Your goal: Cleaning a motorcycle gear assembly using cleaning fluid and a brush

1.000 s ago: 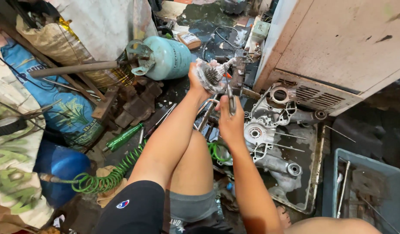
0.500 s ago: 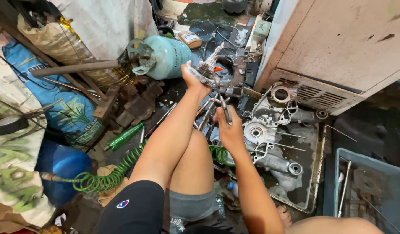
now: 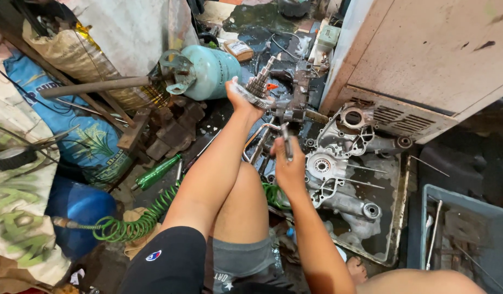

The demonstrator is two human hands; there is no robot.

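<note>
Up past our left hand we spot a small flat box lying on the wet floor, tan with a pale label on top, just right of the pale green gas cylinder. Further right, above our right hand, a little pale green carton sits against the beige cabinet. Far out to the left of both hands we see printed sacks: a blue one with green plant art, and a white-and-green one slumped nearer us. No screens anywhere.
</note>
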